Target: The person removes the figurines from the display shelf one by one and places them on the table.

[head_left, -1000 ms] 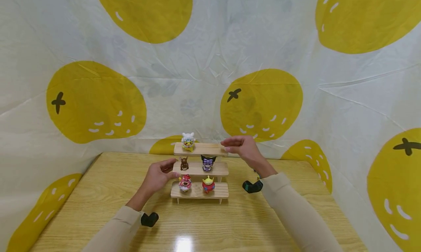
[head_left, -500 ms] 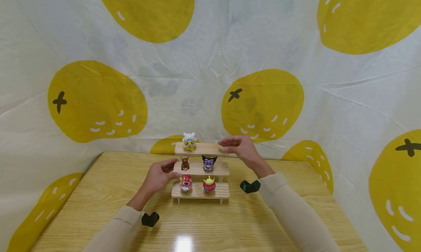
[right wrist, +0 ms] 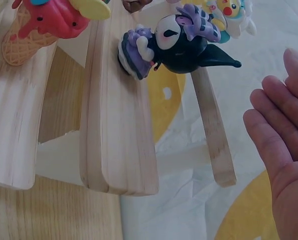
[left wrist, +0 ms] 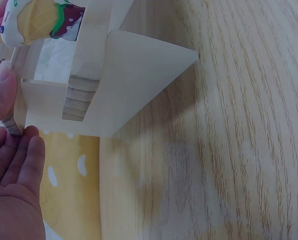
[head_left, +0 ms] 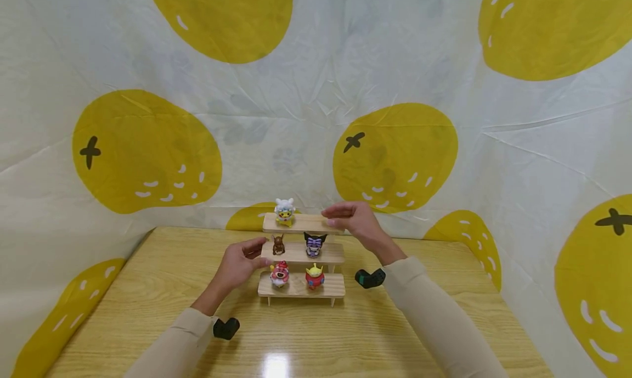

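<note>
A three-tier wooden display shelf (head_left: 302, 253) stands on the table. My left hand (head_left: 238, 265) pinches the left end of its middle board, the thumb (left wrist: 1, 92) on one face and the fingers on the other. My right hand (head_left: 357, 224) is at the right end of the top board, fingers apart from the thumb, holding nothing visible. A white-hooded yellow figurine (head_left: 285, 213) stands at the top left. The middle board bears a brown figurine (head_left: 278, 245) and a black-and-purple one (right wrist: 181, 42). Below are a pink-and-red figurine (head_left: 279, 275) and a yellow-headed red one (head_left: 314, 277).
The wood-grain table (head_left: 316, 339) extends around the shelf. Behind it and at both sides hangs a pale cloth (head_left: 286, 158) printed with large yellow fruit. Black devices (head_left: 226, 328) are at both wrists.
My right hand has shifted a little left over the end of the top board. The left hand keeps its place on the middle board, and the figurines stay put.
</note>
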### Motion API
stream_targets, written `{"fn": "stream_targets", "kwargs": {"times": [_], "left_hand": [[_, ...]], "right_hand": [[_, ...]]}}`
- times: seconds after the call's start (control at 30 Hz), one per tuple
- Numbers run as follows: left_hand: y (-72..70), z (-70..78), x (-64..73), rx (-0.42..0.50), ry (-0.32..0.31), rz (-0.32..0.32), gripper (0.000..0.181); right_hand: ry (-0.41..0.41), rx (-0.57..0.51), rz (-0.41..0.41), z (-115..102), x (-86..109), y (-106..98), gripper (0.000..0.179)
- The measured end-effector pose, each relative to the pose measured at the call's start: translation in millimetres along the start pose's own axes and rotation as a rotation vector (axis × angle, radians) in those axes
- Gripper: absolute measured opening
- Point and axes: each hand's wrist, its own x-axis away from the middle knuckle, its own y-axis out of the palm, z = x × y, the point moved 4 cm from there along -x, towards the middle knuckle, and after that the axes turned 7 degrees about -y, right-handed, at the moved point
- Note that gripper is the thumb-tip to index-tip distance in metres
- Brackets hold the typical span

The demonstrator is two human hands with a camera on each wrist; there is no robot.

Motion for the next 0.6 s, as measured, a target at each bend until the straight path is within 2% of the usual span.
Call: {"fn": "stream_targets", "kwargs": {"times": [0.6], "left_hand": [[-0.1,0.8,0.2,0.001,0.003,-0.003,0.060]], "right_hand": [[-0.014,-0.021,-0.026,-11.3,-7.4,15.1,0.030]]}}
